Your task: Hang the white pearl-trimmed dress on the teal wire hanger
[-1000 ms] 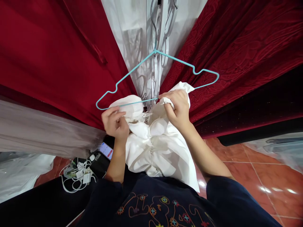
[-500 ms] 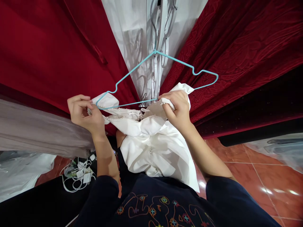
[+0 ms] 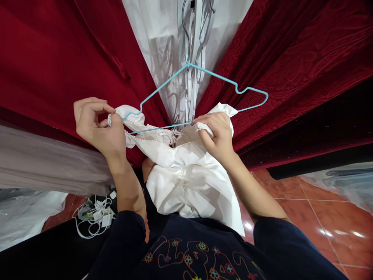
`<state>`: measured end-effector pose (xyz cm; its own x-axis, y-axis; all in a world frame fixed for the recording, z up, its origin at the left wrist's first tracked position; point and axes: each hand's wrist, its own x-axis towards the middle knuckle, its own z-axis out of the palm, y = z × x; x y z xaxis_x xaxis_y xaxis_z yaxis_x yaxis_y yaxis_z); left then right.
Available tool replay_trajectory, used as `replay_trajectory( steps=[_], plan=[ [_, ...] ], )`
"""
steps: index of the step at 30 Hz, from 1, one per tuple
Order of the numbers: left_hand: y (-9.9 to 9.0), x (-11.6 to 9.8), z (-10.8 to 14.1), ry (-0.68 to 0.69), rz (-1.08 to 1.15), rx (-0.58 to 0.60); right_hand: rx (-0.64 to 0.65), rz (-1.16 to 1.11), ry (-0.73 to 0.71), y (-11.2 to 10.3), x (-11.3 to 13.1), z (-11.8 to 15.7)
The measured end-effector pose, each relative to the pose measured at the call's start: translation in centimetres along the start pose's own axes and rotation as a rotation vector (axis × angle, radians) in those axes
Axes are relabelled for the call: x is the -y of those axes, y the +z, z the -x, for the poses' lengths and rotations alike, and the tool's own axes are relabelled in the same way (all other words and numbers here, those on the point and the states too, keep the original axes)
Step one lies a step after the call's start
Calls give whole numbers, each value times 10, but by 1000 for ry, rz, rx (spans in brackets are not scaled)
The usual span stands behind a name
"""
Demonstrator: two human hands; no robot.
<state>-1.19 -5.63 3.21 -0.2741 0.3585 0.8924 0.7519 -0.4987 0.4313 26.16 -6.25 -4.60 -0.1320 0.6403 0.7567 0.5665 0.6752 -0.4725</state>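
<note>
A white dress (image 3: 186, 182) with beaded trim along its neckline hangs in front of my body. My left hand (image 3: 100, 126) pinches its pearl-edged strap at the left end of a light blue wire hanger (image 3: 214, 72). That end of the hanger passes into the strap. My right hand (image 3: 217, 132) is closed on the dress's other shoulder, by the hanger's lower bar. White fabric bunches around the bar there, while the hanger's right notch and tip stay bare. The hanger's hook reaches up to a white rack post (image 3: 194, 39).
Red curtains (image 3: 58, 50) hang to the left, and patterned red fabric (image 3: 291, 50) on the right. White cables and a plug (image 3: 99, 214) lie on a black surface at lower left. Red tiles (image 3: 305, 202) cover the floor. Sheer pale fabric (image 3: 49, 155) hangs at left.
My left hand has moved up and slightly left, drawing the strap over the hanger's left end, which is now partly covered. My right hand has stayed nearly in place.
</note>
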Motion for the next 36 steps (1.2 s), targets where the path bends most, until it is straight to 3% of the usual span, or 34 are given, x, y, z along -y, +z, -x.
replay_trajectory(
  steps=[2,9,15,22,27,29,36],
  plan=[
    [7,-8,1,1,21,12,5,4,2,-1,0,0],
    [25,-28,11,-104,33,234,0,22,-7,-1,-1,0],
    [14,-21,16,-121,-6,382,-22,21,-15,1,-1,2],
    [15,-45,37,-18,205,426,-31,26,-4,4,-4,3],
    [36,-46,63,32,161,761,-52,33,-21,3,-2,4],
    [44,-43,71,58,77,838,-62,39,-29,5,-2,3],
    [49,-43,68,-42,60,866,-89,-66,-81,3,-5,15]
  ],
)
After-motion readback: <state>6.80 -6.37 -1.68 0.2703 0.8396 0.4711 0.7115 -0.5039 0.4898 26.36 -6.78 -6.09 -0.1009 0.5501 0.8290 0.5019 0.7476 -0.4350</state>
